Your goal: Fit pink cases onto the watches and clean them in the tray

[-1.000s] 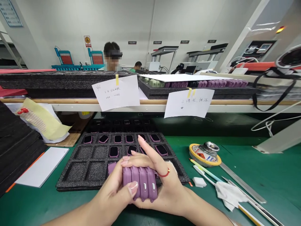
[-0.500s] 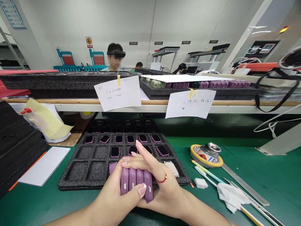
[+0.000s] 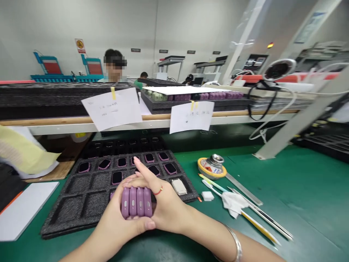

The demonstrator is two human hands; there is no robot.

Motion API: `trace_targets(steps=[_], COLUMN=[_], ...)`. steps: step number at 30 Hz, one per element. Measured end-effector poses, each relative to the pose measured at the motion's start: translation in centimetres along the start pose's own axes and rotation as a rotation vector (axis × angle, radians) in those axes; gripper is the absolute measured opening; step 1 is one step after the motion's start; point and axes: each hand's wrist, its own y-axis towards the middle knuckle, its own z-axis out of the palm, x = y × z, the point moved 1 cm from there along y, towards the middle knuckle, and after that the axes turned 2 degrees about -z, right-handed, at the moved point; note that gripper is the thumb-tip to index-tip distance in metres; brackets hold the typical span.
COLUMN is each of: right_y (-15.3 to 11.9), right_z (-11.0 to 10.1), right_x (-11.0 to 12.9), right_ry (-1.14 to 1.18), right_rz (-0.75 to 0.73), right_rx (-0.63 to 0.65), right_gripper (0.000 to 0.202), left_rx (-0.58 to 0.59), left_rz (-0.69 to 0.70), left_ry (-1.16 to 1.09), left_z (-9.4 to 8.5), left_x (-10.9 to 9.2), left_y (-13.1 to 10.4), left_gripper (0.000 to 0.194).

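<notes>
A row of several purple smartwatch cases point(image 3: 136, 202), standing on edge side by side, is held between my two hands above the near side of a foam tray. My left hand point(image 3: 113, 222) wraps the row from the left, its thumb along the bottom. From the right, my right hand point(image 3: 170, 207) closes round the row, with the index finger stretched up and away. Fingers overlap behind the cases, so their hold there is partly hidden. Purple-rimmed watches with black screens sit in pockets of the black foam tray point(image 3: 79, 222). A whitish flat piece point(image 3: 179, 186) lies in its right pocket.
On the green bench to the right are a yellow-rimmed tape roll point(image 3: 201, 168) with a metal-topped container point(image 3: 216, 162), a toothbrush, a white cloth point(image 3: 234, 203), a steel ruler point(image 3: 245, 190) and a white block point(image 3: 207, 196). A shelf point(image 3: 155, 122) crosses ahead; a person sits beyond.
The view has turned right, so the scene sits further left. My left thumb has slid from the cases' front to below them, and the rightmost case now lines up with the others.
</notes>
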Motion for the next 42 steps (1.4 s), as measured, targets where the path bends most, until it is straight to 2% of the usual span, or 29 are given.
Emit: trace_targets(steps=[3, 5, 7, 9, 10, 11, 13, 16, 18, 22, 28, 35, 38, 42], right_y=[-0.9, -1.8, -3.0, -4.2, -4.8, -5.3, -6.3, -7.5, -7.9, -8.3, -8.9, -8.7, -8.8, -9.1], right_z=[-0.7, -2.1, -4.4, -7.3, -8.7, -10.0, -11.8, -12.5, -12.2, -12.3, -13.6, -12.4, -12.4, -13.3], right_x=[0.5, 1.3, 1.9, 1.8, 1.5, 0.9, -0.5, -2.9, -4.1, -5.3, -4.9, -5.0, -5.7, -6.0], right_ry=[-0.12, -0.266, -0.422, -0.579, -0.642, -0.702, -0.799, -0.856, -0.859, -0.826, -0.748, -0.718, -0.669, -0.568], right_rz=[0.04, 0.146, 0.366, 0.622, 0.71, 0.79, 0.939, 1.127, 1.204, 1.274, 1.273, 1.286, 1.256, 1.141], right_rx=[0.084, 0.168, 0.194, 0.137, 0.101, 0.078, 0.084, 0.162, 0.193, 0.206, 0.191, 0.198, 0.128, -0.085], right_gripper=[0.111, 0.111, 0.088, 0.04, 0.03, 0.03, 0.021, 0.02, 0.022, 0.024, 0.025, 0.024, 0.024, 0.023], left_rx=[-0.034, -0.014, 0.018, 0.036, 0.038, 0.042, 0.059, 0.082, 0.08, 0.071, 0.057, 0.053, 0.045, 0.041], left_rz=[-0.057, -0.125, -0.182, -0.221, -0.23, -0.231, -0.227, -0.222, -0.223, -0.227, -0.253, -0.279, -0.272, -0.257], left_ry=[0.106, 0.094, 0.046, 0.022, 0.026, 0.034, 0.055, 0.071, 0.066, 0.042, -0.02, -0.025, -0.029, -0.025], left_z=[-0.1, -0.1, -0.1, -0.1, -0.1, -0.1, -0.1, -0.1, -0.1, -0.4, -0.6, -0.6, -0.7, -0.8], left_x=[0.6, 0.9, 1.2, 1.6, 1.8, 2.0, 2.4, 2.8, 3.0, 3.4, 4.2, 4.1, 4.3, 4.9], left_y=[0.4, 0.6, 0.9, 1.2, 1.4, 1.5, 1.7, 1.8, 1.8, 2.0, 2.5, 2.7, 2.8, 2.8], left_gripper=[0.073, 0.073, 0.081, 0.09, 0.092, 0.092, 0.081, 0.059, 0.054, 0.055, 0.059, 0.061, 0.061, 0.062])
